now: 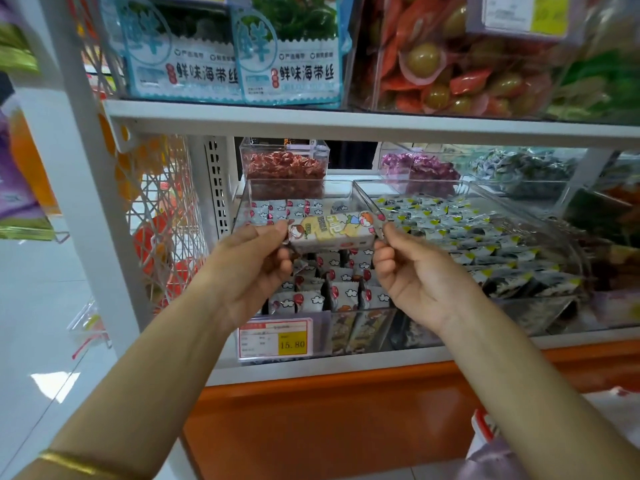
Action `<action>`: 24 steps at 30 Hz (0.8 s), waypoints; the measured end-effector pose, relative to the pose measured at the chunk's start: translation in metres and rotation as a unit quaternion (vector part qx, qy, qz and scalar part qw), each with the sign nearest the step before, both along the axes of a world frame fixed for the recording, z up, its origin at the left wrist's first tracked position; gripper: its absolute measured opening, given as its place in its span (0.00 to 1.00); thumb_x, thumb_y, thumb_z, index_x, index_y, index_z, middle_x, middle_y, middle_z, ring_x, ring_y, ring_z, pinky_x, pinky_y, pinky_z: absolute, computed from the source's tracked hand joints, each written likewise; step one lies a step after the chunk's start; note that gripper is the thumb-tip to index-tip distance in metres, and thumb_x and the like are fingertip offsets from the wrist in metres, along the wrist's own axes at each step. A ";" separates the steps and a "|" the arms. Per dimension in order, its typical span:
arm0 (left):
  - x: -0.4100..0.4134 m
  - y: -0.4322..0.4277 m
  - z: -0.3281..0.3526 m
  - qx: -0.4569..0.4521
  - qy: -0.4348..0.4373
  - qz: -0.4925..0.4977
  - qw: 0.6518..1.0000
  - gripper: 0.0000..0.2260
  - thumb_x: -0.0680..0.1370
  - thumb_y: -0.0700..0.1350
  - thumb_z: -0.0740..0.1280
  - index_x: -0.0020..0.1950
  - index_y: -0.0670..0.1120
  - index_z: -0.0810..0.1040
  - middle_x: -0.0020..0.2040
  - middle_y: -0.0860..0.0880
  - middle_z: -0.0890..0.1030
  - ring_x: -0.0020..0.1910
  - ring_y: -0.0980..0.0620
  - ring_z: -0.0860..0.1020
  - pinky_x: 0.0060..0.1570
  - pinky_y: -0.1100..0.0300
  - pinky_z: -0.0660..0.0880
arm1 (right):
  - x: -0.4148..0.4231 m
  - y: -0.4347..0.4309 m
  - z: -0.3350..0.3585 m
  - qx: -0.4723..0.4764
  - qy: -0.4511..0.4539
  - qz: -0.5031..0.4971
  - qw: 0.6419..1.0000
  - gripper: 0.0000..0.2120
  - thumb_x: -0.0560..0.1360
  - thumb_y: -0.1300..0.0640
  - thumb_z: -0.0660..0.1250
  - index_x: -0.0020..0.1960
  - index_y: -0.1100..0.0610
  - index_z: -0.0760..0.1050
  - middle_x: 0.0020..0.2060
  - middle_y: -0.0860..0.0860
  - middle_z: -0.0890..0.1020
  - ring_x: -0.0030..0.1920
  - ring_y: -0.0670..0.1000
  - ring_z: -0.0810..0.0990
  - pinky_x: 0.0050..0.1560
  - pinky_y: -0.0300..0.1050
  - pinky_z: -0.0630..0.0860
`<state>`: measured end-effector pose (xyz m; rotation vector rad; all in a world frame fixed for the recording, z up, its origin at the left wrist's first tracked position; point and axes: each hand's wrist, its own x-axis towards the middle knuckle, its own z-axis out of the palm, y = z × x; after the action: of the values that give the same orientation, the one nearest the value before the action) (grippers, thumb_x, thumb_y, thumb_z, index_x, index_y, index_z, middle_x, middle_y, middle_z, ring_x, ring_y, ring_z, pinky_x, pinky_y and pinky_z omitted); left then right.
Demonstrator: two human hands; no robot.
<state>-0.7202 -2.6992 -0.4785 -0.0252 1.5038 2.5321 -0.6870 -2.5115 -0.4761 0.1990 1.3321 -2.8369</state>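
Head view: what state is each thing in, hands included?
Snack packet, held level by its ends above the bin, looks sealed.
Left hand, pinches the packet's left end.
Right hand, pinches the packet's right end.
Clear bin, open on top, partly filled with small packets.
Neighbouring bin, open on top, well filled with packets.
Price tag, fixed on the bin's front, reads 15.80.

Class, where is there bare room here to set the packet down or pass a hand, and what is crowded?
Bare shelf shows between the red sweets box and the purple sweets box. A hand passes under the upper shelf, above the bins. Crowded: the left bin under the packet and the heaped right bin.
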 end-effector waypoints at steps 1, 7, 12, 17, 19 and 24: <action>0.000 0.001 0.000 0.019 -0.012 -0.001 1.000 0.05 0.75 0.40 0.66 0.39 0.43 0.73 0.25 0.51 0.74 0.25 0.59 0.72 0.24 0.68 0.72 | 0.000 0.000 0.000 -0.027 -0.002 0.016 1.000 0.08 0.65 0.62 0.67 0.42 0.63 0.74 0.26 0.53 0.77 0.24 0.44 0.75 0.23 0.33 0.74; 0.001 0.008 0.005 0.115 -0.027 -0.018 0.993 0.09 0.79 0.38 0.60 0.39 0.42 0.71 0.27 0.48 0.77 0.23 0.59 0.71 0.24 0.69 0.71 | 0.000 0.002 0.001 -0.132 0.009 0.061 0.989 0.08 0.65 0.64 0.65 0.43 0.66 0.73 0.27 0.54 0.77 0.24 0.45 0.76 0.25 0.32 0.75; -0.001 0.006 0.005 0.121 0.025 -0.057 0.991 0.04 0.78 0.34 0.59 0.47 0.39 0.73 0.36 0.46 0.76 0.27 0.57 0.75 0.29 0.68 0.75 | -0.002 0.006 -0.001 0.013 0.059 -0.029 0.998 0.10 0.75 0.68 0.60 0.50 0.61 0.79 0.29 0.54 0.78 0.26 0.45 0.77 0.26 0.35 0.75; 0.000 0.001 0.003 -0.030 0.125 -0.053 0.990 0.11 0.75 0.30 0.61 0.55 0.39 0.75 0.40 0.44 0.74 0.31 0.55 0.78 0.35 0.65 0.78 | 0.001 0.008 -0.005 0.236 0.146 -0.129 0.952 0.05 0.77 0.64 0.63 0.48 0.59 0.77 0.37 0.50 0.81 0.32 0.49 0.80 0.33 0.40 0.78; 0.000 0.000 0.004 -0.079 0.133 -0.044 0.987 0.11 0.76 0.31 0.61 0.53 0.42 0.77 0.40 0.45 0.76 0.33 0.54 0.79 0.36 0.63 0.78 | 0.001 0.006 -0.006 0.299 0.164 -0.148 0.928 0.06 0.76 0.67 0.63 0.48 0.57 0.76 0.37 0.49 0.81 0.34 0.48 0.81 0.35 0.41 0.80; 0.001 0.004 0.001 -0.166 0.144 -0.041 0.975 0.07 0.76 0.43 0.66 0.50 0.41 0.79 0.44 0.44 0.79 0.38 0.51 0.79 0.42 0.60 0.79 | 0.001 0.002 -0.007 0.355 0.193 -0.143 0.903 0.08 0.76 0.66 0.63 0.47 0.54 0.75 0.43 0.51 0.78 0.40 0.46 0.81 0.39 0.43 0.80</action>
<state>-0.7195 -2.6953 -0.4774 0.3610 1.9774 2.2660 -0.6863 -2.5091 -0.4829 -0.2095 2.5817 -2.5166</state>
